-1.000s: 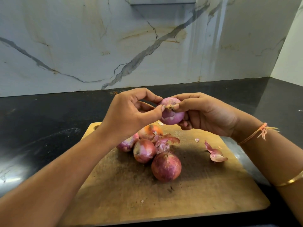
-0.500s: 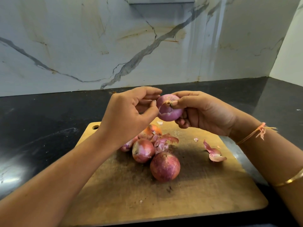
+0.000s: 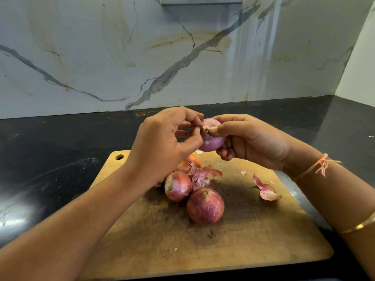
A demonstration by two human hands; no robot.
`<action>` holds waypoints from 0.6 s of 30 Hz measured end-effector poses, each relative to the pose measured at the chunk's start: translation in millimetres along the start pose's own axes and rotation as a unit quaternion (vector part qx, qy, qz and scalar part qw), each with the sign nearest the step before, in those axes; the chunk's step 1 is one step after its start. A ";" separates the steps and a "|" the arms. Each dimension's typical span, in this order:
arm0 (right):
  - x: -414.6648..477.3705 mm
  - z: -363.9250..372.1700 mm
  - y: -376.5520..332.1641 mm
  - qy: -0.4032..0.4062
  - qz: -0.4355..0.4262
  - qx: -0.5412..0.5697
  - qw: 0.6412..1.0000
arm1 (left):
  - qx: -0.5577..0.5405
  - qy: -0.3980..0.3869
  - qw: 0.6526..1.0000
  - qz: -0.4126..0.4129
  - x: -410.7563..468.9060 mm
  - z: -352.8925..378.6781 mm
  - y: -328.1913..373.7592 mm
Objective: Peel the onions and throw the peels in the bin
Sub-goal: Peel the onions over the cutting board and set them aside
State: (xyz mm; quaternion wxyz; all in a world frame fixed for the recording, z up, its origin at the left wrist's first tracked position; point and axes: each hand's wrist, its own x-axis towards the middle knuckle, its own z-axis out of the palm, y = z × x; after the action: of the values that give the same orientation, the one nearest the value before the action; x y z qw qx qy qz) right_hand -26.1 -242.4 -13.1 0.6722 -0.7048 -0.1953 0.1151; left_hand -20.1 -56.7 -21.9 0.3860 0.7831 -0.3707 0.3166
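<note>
The held onion (image 3: 212, 138) is up in the air above the far end of the cutting board (image 3: 263, 240), between both hands. The right hand (image 3: 253, 142) cups it from the side and below, fingers curled round it and the thumb pressed on top by the dry tip. The left hand (image 3: 162, 142) comes in from the other side, with thumb and forefinger closed in a tight pinch on that tip and the papery skin around it.

Much of this onion already looks smooth and purple, so it seems nearly bare, with the last skin hanging on at the top. It looks light and firm enough to take a good squeeze. The bared surface is probably slick, so a full cupped hold suits it better than fingertips. The skin is thin, brittle and likely to tear into bits, so it is best taken low at the base of the tip and pulled down along the side.

A cluster of onions (image 3: 205, 205) lies on the middle of the board, most with skin on. A loose peel (image 3: 265, 189) lies to their right, near the right wrist, and small flakes are scattered about. No bin is in view, so the peels are not yet thrown away
</note>
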 end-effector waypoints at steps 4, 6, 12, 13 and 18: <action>-0.6 -2.0 -0.3 -0.001 -0.013 0.015 1.000 | -0.034 0.045 0.995 -0.079 2.5 -1.5 -1.6; -1.8 -3.0 -1.9 0.000 -0.023 0.026 0.999 | -0.046 0.069 0.988 -0.128 4.7 -5.3 -7.4; -1.4 -4.8 -2.0 0.019 -0.026 0.026 0.999 | -0.070 0.046 0.986 -0.141 4.1 -8.0 -7.4; -1.0 -4.4 -1.8 0.023 -0.025 0.026 0.999 | -0.082 0.031 0.988 -0.126 3.5 -7.5 -4.0; -1.0 0.0 -1.6 0.023 -0.027 0.035 0.999 | -0.076 -0.014 0.996 -0.046 1.1 -5.3 -1.8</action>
State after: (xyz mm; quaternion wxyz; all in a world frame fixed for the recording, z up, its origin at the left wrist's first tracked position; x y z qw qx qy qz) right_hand -27.2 -242.8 -11.6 0.7037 -0.6778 -0.1942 0.0875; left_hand -19.1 -51.8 -19.0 0.4530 0.7723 -0.3626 0.2587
